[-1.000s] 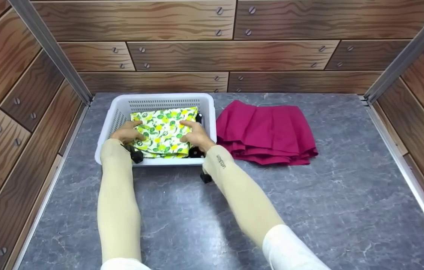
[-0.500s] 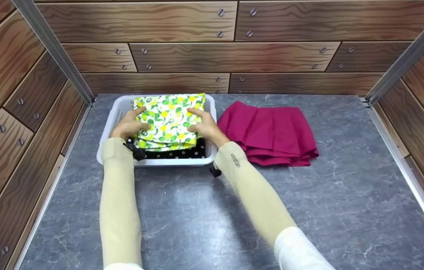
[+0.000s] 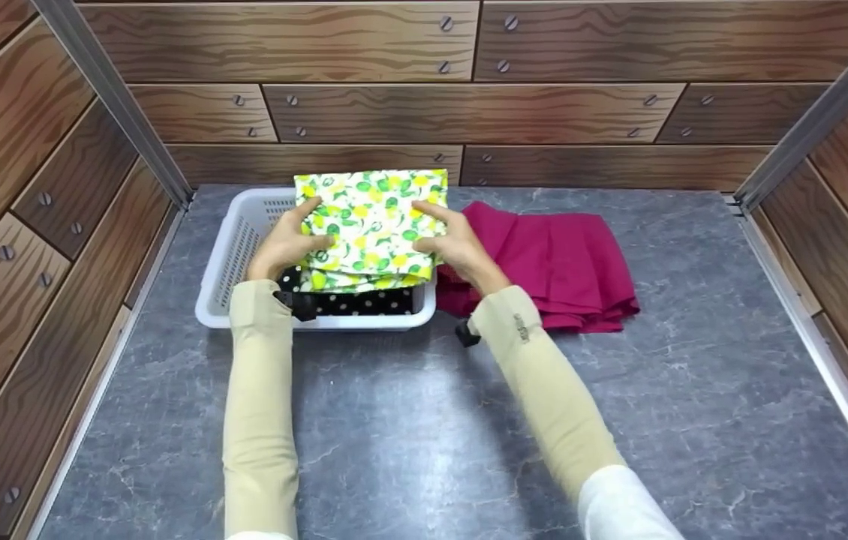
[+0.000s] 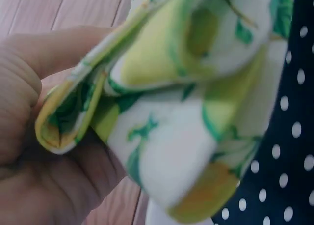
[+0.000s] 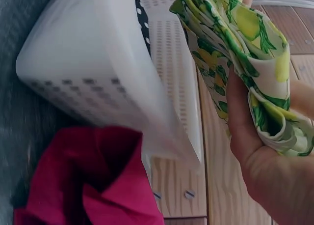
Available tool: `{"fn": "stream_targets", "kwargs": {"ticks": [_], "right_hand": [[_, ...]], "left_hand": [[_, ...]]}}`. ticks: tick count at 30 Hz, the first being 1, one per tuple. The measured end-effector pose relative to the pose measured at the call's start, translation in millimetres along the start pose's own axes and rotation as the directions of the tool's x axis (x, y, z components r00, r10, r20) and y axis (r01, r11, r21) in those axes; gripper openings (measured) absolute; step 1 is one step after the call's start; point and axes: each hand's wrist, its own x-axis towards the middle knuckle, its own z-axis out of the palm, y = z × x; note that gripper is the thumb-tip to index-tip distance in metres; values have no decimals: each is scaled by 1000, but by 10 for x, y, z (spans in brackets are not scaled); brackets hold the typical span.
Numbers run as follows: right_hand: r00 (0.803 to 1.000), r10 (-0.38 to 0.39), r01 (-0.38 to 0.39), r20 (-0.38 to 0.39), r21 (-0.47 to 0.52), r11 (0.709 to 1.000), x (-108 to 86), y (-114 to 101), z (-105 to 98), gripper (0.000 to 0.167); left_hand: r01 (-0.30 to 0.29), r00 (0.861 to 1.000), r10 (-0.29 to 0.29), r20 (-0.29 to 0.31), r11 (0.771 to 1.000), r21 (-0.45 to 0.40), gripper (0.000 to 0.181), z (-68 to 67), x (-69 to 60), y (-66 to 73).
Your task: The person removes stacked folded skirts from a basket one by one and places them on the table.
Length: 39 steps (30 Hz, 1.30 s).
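Note:
Between both hands hangs a folded lemon-print cloth [image 3: 371,225], white with yellow and green, held above the white plastic basket [image 3: 225,247]. My left hand [image 3: 285,240] grips its left side, thumb on top; the left wrist view shows the fingers round the folded layers. On the opposite side my right hand [image 3: 461,244] pinches the edge, with the fold between thumb and fingers in the right wrist view. A black cloth with white dots [image 3: 364,303] lies in the basket, partly hidden by the lemon-print cloth.
A crimson pleated skirt [image 3: 559,270] lies folded on the grey marbled table [image 3: 394,435], right beside the basket. Wood-patterned panels [image 3: 364,112] with metal corner posts enclose the back and sides.
Both hands have lifted the lemon-print cloth up out of the basket and carried it to the right. The black dotted cloth beneath has come into sight. The crimson skirt stays put.

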Motion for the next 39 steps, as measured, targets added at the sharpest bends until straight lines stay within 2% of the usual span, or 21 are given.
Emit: {"fn": "stream_targets", "kwargs": {"ticks": [5,8,14,21,28,35,39], "right_hand": [[1000,-13,14,-12,29,999,-129,6,-179,69],[999,-23,25,-31,47,999,-222,9,-277,69],[997,-74,75,-25,35,997,-425,10,-477,66],[993,-107,110,-47,72,991,-742,79,-755,66],[994,-83,89,-74,80,993,-1029,153,-981,67],[991,-61,63,-122,11,998,-1341,217,-1160,69],[989,-59,58,-135,-13,998,-1521,279,-1236,69]], "left_hand": [[-51,999,52,-11,998,45,79,154,-38,114],[-81,997,81,-4,996,43,80,246,-56,184],[-145,989,145,0,987,72,82,413,-103,287],[-224,974,220,59,973,62,81,685,-165,383],[-241,968,236,86,970,42,82,1014,-225,437],[-268,958,263,110,963,31,82,1314,-290,478],[-259,959,257,121,966,-5,82,1482,-333,456]]}}
